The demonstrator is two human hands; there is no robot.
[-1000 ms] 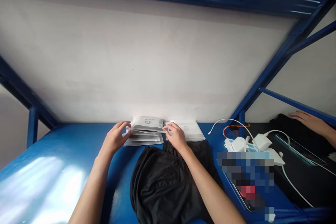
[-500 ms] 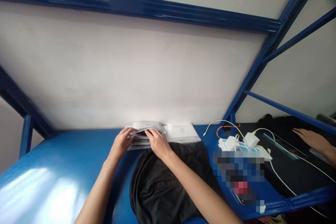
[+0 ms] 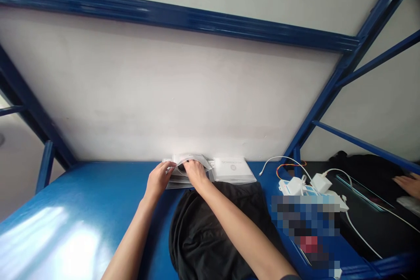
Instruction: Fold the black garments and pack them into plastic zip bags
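Note:
A stack of clear plastic bags with white print (image 3: 183, 177) lies at the back of the blue table (image 3: 82, 201), against the wall. My left hand (image 3: 159, 179) grips the left edge of the top bag (image 3: 192, 159) and lifts it. My right hand (image 3: 195, 171) has its fingers slipped under that raised bag, into its opening. A crumpled black garment (image 3: 213, 227) lies on the table under my right forearm. A second flat pile of bags (image 3: 233, 168) sits just right of the stack.
White chargers and cables (image 3: 308, 183) lie at the right by a blue frame post (image 3: 297, 157). Beyond it another person's hand (image 3: 407, 183) rests on black cloth on a neighbouring table. Blue shelf beams run overhead and at both sides.
My right hand moved left from the stack's right edge and went under the top bag, which my left hand has raised. The other person's hand drew away to the right.

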